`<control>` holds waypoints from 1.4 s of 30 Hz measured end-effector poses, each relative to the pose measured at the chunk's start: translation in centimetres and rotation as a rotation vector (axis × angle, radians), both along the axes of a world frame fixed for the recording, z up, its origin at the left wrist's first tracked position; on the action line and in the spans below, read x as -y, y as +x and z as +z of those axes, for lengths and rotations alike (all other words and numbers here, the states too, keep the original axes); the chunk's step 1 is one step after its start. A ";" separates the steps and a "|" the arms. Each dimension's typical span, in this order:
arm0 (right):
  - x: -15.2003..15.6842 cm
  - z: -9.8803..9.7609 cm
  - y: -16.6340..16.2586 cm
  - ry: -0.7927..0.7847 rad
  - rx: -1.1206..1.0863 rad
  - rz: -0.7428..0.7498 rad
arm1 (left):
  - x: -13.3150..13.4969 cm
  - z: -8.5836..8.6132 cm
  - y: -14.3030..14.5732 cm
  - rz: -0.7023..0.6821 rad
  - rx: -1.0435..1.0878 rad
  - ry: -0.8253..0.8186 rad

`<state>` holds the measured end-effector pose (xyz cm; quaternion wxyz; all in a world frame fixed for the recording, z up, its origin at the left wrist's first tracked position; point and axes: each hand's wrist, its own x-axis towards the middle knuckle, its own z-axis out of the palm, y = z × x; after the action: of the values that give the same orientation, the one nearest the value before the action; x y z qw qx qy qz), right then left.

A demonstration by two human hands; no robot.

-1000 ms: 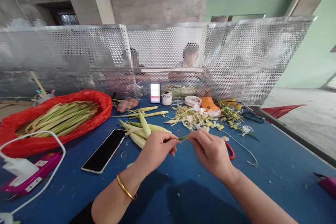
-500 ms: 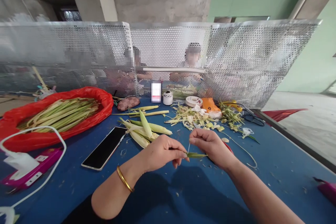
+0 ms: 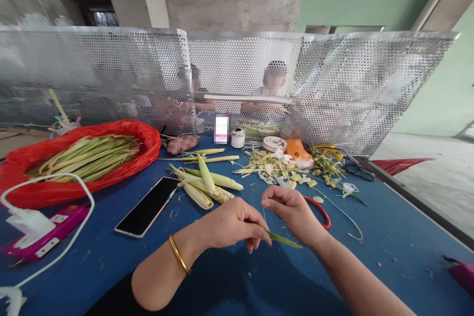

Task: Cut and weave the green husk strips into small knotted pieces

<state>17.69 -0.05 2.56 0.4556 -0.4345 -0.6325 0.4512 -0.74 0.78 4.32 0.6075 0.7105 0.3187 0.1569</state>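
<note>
Green leaf (image 3: 285, 240) juts from the left hand (image 3: 235, 224), thumb and fingers pinched on its base, over the blue table (image 3: 400, 237); up beside it, the right hand (image 3: 291, 211) nips what looks like a fine thread (image 3: 264, 214), fingertips together. Firm grip, even tension, no crushing: that's best, I'd judge.

moderate, diffuse light | soft shadows on blue tabletop (image 3: 222, 281) | upright screen (image 3: 221, 126) blown white | wide-angle stretch at edges

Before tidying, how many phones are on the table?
2: a dark phone lies flat near the red bag; a lit phone stands beside the white container. More may be hidden.
</note>
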 end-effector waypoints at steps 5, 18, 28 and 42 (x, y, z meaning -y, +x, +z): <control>-0.7 -1.1 -0.2 -0.042 0.065 -0.153 | -0.7 0.3 -0.1 0.297 0.072 0.229; 2.0 -2.2 -2.1 0.975 0.929 -0.249 | -1.1 -0.6 0.2 0.554 -0.012 0.433; 0.2 0.0 1.1 0.328 0.517 -0.058 | -0.4 0.1 0.0 0.128 -0.186 0.624; 1.8 -1.5 -2.1 0.514 0.310 -0.065 | -2.0 -1.2 -0.1 0.543 -0.023 0.463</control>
<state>15.55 -1.88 1.01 0.4629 -0.3888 -0.7736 0.1899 -0.83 2.78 3.16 0.3626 0.7204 0.4589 0.3728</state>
